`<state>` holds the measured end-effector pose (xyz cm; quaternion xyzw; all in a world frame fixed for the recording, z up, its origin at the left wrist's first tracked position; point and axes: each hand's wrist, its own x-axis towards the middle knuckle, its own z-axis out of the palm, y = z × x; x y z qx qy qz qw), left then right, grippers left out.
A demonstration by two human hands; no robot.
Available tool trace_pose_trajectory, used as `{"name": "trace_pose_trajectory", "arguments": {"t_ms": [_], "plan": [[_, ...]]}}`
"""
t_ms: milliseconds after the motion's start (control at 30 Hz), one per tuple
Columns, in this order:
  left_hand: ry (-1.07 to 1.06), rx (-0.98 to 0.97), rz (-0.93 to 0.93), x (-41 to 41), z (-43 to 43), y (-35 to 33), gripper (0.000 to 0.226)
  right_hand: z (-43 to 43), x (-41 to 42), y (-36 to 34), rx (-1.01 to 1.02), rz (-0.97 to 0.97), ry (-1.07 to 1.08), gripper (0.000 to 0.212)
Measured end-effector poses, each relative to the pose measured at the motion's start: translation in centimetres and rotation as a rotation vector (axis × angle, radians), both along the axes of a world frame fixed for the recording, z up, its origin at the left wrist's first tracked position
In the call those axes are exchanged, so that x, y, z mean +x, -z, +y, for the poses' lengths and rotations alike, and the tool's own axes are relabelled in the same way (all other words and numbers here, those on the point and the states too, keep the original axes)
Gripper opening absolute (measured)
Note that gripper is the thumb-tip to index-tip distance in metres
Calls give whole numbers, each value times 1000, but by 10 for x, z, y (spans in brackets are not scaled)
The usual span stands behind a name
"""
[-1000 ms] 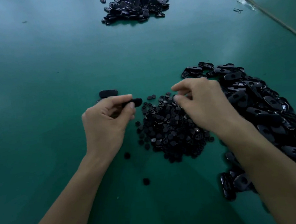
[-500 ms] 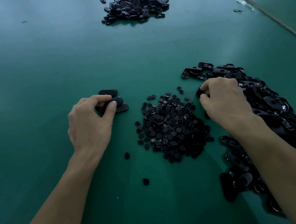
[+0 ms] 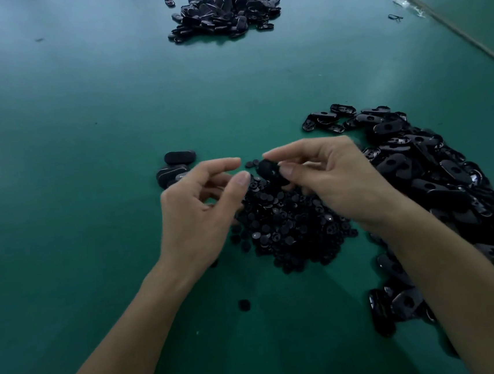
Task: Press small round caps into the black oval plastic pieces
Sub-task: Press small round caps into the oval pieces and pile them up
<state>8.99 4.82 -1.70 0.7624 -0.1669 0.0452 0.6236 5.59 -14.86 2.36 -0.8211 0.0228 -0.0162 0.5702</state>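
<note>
A head-worn camera looks down at a green desk (image 3: 83, 127). Two bare forearms reach in from the near edge.

Nearest the viewer, a single stray cap (image 3: 244, 304) lies alone, on the near side of the heap of small round caps (image 3: 288, 222), which sits at the centre and serves as landmark.

Both hands hover just above the far edge of the heap. The right hand (image 3: 329, 176) pinches one black oval piece (image 3: 269, 169) between thumb and forefinger, so its grip is closed around that piece, held clear of the desk. The left hand (image 3: 205, 209) is just left of the piece. Its thumb and forefinger are parted with nothing visible between them, so its grip looks released.

To the right of the heap sprawls a large pile of unfilled oval pieces (image 3: 434, 174), many showing a round hole. Just left of the heap's far edge sit a few stacked ovals (image 3: 174, 169). Far beyond the heap lies another pile of ovals (image 3: 222, 11).

The step in hand appears to be readying a fresh oval for its cap. The next move probably calls for the left hand to pick one cap from the heap, line it up with the oval's hole, and press it home while the right hand steadies the piece.
</note>
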Motion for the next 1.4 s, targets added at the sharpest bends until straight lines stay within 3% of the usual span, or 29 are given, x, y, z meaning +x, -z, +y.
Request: {"name": "trace_pose_trajectory", "arguments": {"t_ms": [167, 367, 967, 1233, 1400], "plan": [[102, -168, 145, -2, -3, 1, 2, 16, -2, 1, 28, -16, -62, 27], [128, -314, 251, -1, -2, 0, 12, 18, -4, 1, -47, 16, -8, 7], [185, -314, 245, -1, -4, 3, 15, 21, -6, -3, -21, 24, -54, 16], [135, -355, 250, 2, -5, 4, 9, 15, -8, -4, -411, -60, 46, 12], [138, -410, 294, 4, -4, 6, 8, 18, -10, 2, -709, 24, -90, 11]]}}
